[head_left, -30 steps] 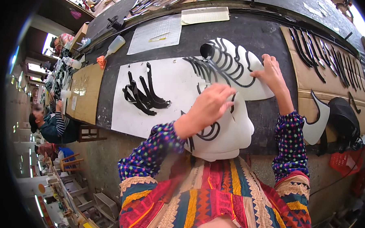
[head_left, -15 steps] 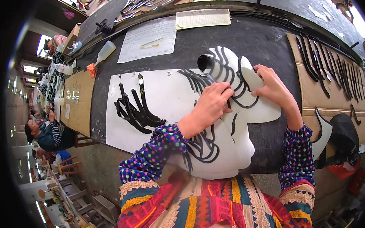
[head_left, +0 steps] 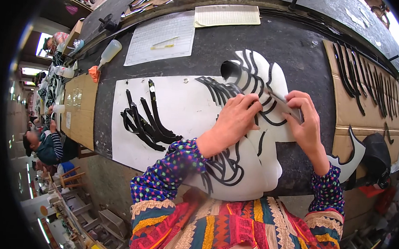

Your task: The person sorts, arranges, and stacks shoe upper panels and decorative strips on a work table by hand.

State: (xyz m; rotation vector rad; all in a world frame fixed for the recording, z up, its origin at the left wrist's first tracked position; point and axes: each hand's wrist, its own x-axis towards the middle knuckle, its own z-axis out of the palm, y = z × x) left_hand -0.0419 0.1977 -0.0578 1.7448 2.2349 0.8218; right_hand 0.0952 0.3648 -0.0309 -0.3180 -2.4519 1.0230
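Observation:
A white moulded form, shaped like a bust, lies at the table's front edge, with curved black strips running over it. My left hand rests on its middle, fingers bent and pressed together among the strips; what they pinch is hidden. At the form's right side my right hand is closed on a thin, flat grey piece, held slanting over the strips. Its kind is unclear. Left of the form, a bundle of loose black strips lies on a white board.
Cardboard at the right bears several black strips. A white curved piece and a black object are near it. Gridded paper, a lined sheet and a squeeze bottle lie farther back. A co-worker sits at the far left.
My right hand has moved down from the form's upper right edge and now holds the thin grey piece at a slant. My left hand stays on the form, slightly shifted.

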